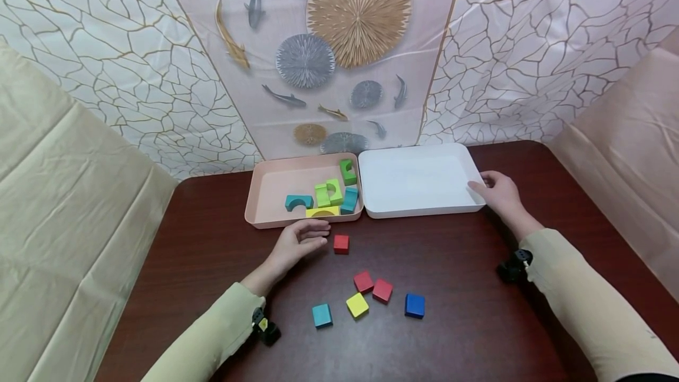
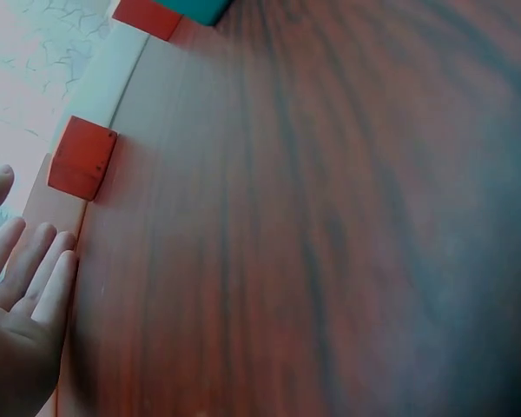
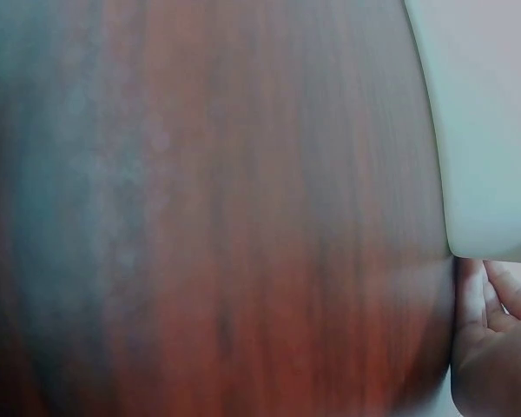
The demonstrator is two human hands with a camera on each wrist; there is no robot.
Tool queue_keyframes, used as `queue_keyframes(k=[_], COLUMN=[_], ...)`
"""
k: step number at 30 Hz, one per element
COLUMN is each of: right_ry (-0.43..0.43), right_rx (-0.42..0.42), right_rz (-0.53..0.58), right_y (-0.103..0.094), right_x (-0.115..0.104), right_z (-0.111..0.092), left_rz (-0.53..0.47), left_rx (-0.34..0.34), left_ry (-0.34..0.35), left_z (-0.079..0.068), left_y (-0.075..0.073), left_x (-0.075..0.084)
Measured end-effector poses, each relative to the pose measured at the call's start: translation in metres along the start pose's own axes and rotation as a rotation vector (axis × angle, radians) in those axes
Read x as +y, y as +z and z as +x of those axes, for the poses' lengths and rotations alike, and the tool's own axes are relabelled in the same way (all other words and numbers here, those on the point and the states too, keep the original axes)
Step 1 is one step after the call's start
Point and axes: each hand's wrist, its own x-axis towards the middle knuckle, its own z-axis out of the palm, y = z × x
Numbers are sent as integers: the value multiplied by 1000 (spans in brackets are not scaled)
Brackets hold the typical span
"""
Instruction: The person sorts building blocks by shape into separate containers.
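Observation:
My left hand (image 1: pixel 297 244) lies at the front edge of the pink tray (image 1: pixel 254 205), fingers extended and holding nothing. Just right of its fingertips sits a red cube (image 1: pixel 341 244), also seen in the left wrist view as a red block (image 2: pixel 83 158). My right hand (image 1: pixel 501 197) grips the right rim of the white tray (image 1: pixel 419 181), thumb over the edge and fingers outside. In the right wrist view, the hand (image 3: pixel 495 339) is partly cut off beside the corner of the tray (image 3: pixel 491 174).
Inside the pink tray lie green arch blocks (image 1: pixel 335 192), teal blocks (image 1: pixel 299 202) and a yellow block (image 1: pixel 322 211). Nearer on the table are two red cubes (image 1: pixel 363 282), a yellow cube (image 1: pixel 358 306), a teal cube (image 1: pixel 322 315) and a blue cube (image 1: pixel 415 305).

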Motion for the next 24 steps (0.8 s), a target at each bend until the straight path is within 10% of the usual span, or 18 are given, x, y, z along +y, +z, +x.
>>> queue_keyframes(k=[24], right_ry=[-2], right_rx=[0], right_rz=[-4], right_y=[-1], right_x=[-1], right_z=[-1], left_rz=[163], left_rx=[25], left_ry=[24], left_z=[7], left_y=[14], left_x=[0])
